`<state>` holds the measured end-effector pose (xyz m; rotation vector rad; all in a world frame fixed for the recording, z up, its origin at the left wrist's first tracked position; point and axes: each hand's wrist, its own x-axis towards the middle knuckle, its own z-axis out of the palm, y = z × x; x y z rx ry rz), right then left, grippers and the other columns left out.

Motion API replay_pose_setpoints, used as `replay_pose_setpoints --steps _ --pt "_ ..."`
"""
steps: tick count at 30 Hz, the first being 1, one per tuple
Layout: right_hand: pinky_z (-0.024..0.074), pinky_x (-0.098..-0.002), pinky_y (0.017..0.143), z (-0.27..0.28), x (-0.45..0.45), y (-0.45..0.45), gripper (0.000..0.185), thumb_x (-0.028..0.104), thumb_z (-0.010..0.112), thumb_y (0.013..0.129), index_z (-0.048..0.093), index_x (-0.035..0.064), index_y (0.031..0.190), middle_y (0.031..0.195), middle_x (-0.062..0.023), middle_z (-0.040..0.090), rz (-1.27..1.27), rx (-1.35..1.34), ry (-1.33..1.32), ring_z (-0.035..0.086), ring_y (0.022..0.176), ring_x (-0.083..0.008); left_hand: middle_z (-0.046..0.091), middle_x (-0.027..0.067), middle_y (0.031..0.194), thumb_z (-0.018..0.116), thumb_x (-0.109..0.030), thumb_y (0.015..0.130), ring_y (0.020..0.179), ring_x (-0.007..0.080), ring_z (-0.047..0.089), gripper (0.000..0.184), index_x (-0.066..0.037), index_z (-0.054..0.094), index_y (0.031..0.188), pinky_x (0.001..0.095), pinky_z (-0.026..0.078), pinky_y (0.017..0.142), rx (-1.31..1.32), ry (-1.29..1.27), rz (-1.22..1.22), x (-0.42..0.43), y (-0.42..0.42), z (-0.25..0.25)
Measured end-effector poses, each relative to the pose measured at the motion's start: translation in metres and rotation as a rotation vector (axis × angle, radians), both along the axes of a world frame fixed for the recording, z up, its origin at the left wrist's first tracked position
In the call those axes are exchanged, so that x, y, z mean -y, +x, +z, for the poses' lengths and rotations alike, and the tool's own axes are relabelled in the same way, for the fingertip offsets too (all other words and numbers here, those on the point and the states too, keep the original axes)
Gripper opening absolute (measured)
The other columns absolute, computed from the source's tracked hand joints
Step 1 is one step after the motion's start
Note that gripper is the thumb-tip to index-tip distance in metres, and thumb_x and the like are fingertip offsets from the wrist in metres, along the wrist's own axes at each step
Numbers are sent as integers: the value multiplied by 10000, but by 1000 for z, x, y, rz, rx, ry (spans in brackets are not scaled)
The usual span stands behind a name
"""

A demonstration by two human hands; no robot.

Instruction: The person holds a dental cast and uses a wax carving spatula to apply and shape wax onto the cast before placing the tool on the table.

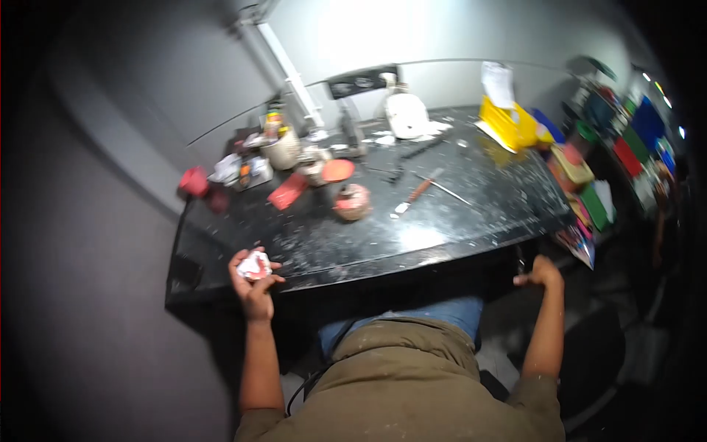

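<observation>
Black table (471,221), left hand (256,299) at its front-left edge, fingers holding a white-and-pink cast (254,266), right hand (546,274) near its front-right corner, right fingers' hold unclear.

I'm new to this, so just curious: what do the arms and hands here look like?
They're a person's: the left hand and right hand wear no gloves. The slim forearms are bare, without visible watch or cable. Olive-brown sleeves end around the elbows.
</observation>
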<state>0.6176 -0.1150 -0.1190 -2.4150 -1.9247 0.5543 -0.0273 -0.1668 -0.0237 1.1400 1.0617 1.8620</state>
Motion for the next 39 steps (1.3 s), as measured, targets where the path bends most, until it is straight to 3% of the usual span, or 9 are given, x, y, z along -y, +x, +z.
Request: replay_pose_setpoints --steps 2,4,6,8,10,15,26,31,39 --pt "544 -466 792 -17 -4 -32 623 517 843 679 694 -76 801 837 -303 674 70 -44 -71 681 855 -427 531 220 1339 604 140 675 936 283 665 720 -41 403 1342 327 603 662 2 -47 59 29 2 3" --pt "460 -540 636 -47 11 -43 404 277 736 838 590 -67 684 672 -274 608 112 -201 326 620 679 -449 519 210 1364 613 161 666 958 265 668 692 -26 444 1310 336 581 758 -46 -107 70 56 -8 2" --pt "440 -452 660 -124 24 -16 290 165 652 901 543 -99 845 816 -281 593 84 -174 656 606 746 -391 551 180 1341 635 156 660 954 208 658 677 -2 486 1301 318 561 827 -59 -67 119 75 -12 1" --pt "465 -421 742 -63 54 -61 255 130 593 946 571 -115 1009 919 -257 605 40 -514 618 616 839 -369 562 161 1340 644 147 660 943 162 642 689 4 501 1319 304 549 852 -79 -123 122 91 -16 -1" --pt "493 -303 754 -74 69 -58 262 100 530 995 598 -91 1161 912 -143 643 213 -485 839 623 835 -179 579 132 1315 638 139 654 988 122 605 721 -7 495 1345 272 519 873 -59 -136 160 100 -16 -1" --pt "451 -227 637 1 119 -101 268 149 583 977 498 -3 1180 833 -19 565 -66 -983 602 506 688 -77 559 120 1304 604 105 606 1017 120 545 778 -36 459 1357 244 445 911 -104 -86 167 100 -12 0" --pt "502 -302 569 145 95 -215 195 31 747 727 671 -6 902 754 -115 661 836 -922 401 671 635 -238 536 145 1310 552 113 699 1123 176 536 653 -11 445 1331 307 422 992 -602 27 113 67 35 15" --pt "514 -330 549 172 82 -288 395 74 803 704 625 6 1050 899 -123 673 1062 -903 346 684 690 -280 531 205 1307 558 120 702 1248 313 520 627 10 458 1311 388 388 1074 -754 97 220 59 42 13" --pt "538 -355 553 154 71 -333 468 27 775 671 591 -10 1100 982 -142 671 1136 -916 329 686 731 -301 538 197 1301 545 143 694 1232 289 534 611 -3 480 1284 370 402 1055 -727 -3 256 61 30 0"
